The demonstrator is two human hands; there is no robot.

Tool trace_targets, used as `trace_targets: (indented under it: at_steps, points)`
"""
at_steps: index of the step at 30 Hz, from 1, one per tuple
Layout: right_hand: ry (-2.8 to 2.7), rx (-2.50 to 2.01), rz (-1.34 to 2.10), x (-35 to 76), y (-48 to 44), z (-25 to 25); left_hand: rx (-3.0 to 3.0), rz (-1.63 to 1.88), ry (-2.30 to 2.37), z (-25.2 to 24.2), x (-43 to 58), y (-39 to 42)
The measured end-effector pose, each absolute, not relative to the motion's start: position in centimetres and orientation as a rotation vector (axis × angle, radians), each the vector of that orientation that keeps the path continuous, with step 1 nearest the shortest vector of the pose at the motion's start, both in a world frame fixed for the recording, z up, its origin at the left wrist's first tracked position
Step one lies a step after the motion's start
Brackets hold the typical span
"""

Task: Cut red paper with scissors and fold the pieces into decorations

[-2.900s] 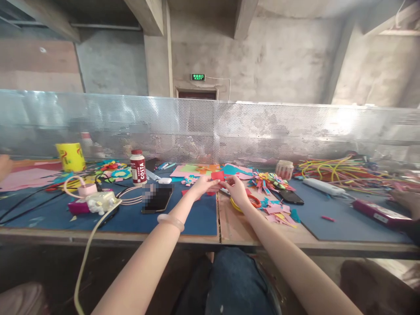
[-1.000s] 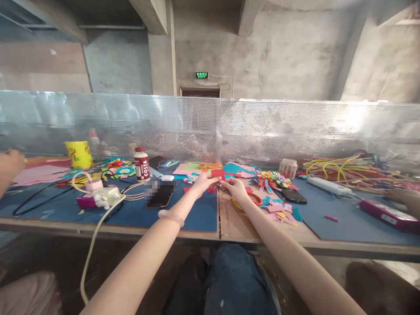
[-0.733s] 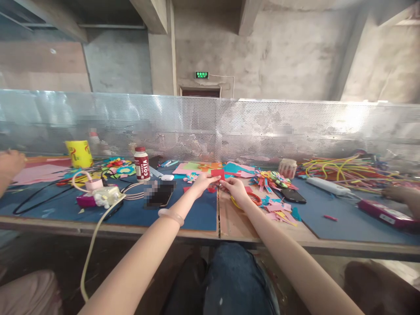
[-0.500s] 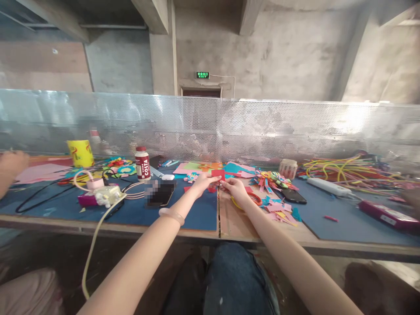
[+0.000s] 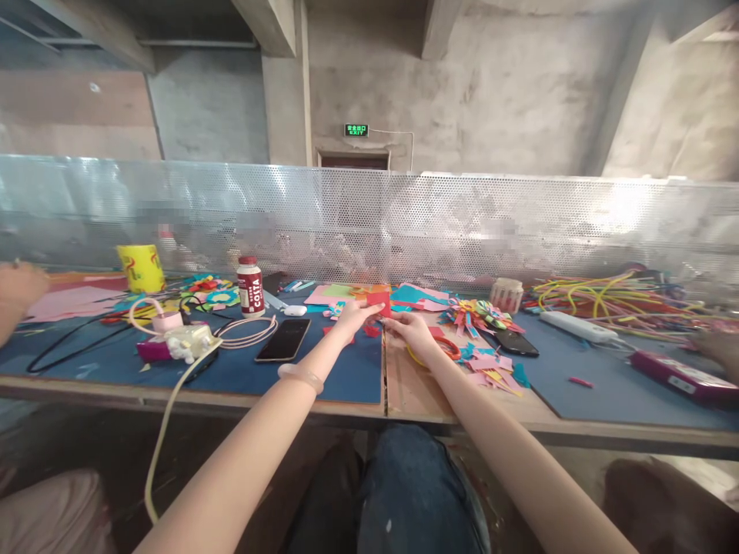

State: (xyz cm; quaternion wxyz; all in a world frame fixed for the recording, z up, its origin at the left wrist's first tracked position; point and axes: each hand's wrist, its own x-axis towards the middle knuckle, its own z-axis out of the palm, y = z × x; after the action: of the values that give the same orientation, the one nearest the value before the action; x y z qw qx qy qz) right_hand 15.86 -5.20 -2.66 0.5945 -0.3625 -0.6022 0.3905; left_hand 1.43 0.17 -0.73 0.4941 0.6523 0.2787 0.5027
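Note:
A small piece of red paper (image 5: 379, 301) is held up above the table's middle. My left hand (image 5: 353, 318) pinches its left side, thumb and fingers closed on it. At its lower right edge, my right hand (image 5: 409, 329) has its fingertips closed against the paper; any smaller thing between them is too small to make out. More red paper scraps (image 5: 340, 334) lie under and beside my hands, partly hidden. Orange and yellow rings (image 5: 443, 348) rest by my right wrist. Colourful paper cuttings (image 5: 490, 368) are spread to the right of it.
A black phone (image 5: 284, 339), a red-capped bottle (image 5: 250, 288) and a coiled cable (image 5: 249, 332) are on the left. Another phone (image 5: 516, 342), a white power strip (image 5: 579, 328) and bundled coloured strands (image 5: 606, 304) lie right. Other people's hands (image 5: 21, 296) show at both sides.
The red paper shows larger and more upright above my left fingers. My right fingertips have shifted slightly left and up at its lower edge.

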Motion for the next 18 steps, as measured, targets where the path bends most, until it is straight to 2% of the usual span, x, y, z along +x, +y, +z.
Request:
trace_targets:
  at_steps: [18]
  points:
    - [-1.353,-0.902,0.900,16.21,-4.95,-3.06,1.620,1.210,0.738,-0.88,1.54,0.17]
